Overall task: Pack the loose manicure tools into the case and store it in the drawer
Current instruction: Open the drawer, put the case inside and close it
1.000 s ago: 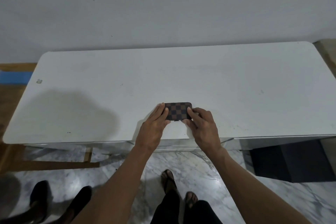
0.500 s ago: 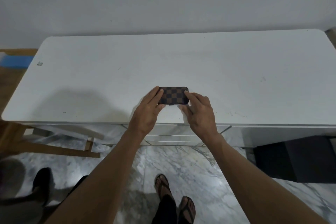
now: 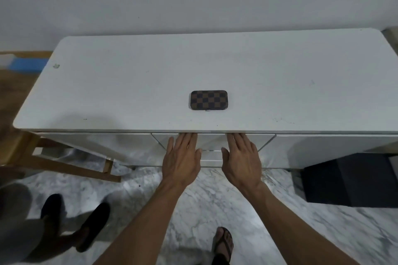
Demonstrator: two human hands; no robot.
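The closed case (image 3: 208, 100) was left crosswise on the surface (image 3: 107, 92), just beyond both hands (left hand (image 3: 182, 158), right hand (image 3: 242, 160)), spread empty at the drawer (image 3: 212, 142).

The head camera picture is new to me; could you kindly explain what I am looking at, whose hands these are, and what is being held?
There is no machine here: a person wears a wide-angle camera on the head, looking down at their own bare hands. A white cabinet top carries one thing, a closed checkered manicure case. The left hand and right hand hold nothing; both reach, fingers spread, to the drawer front just under the top's edge. Below are a marble floor and feet.
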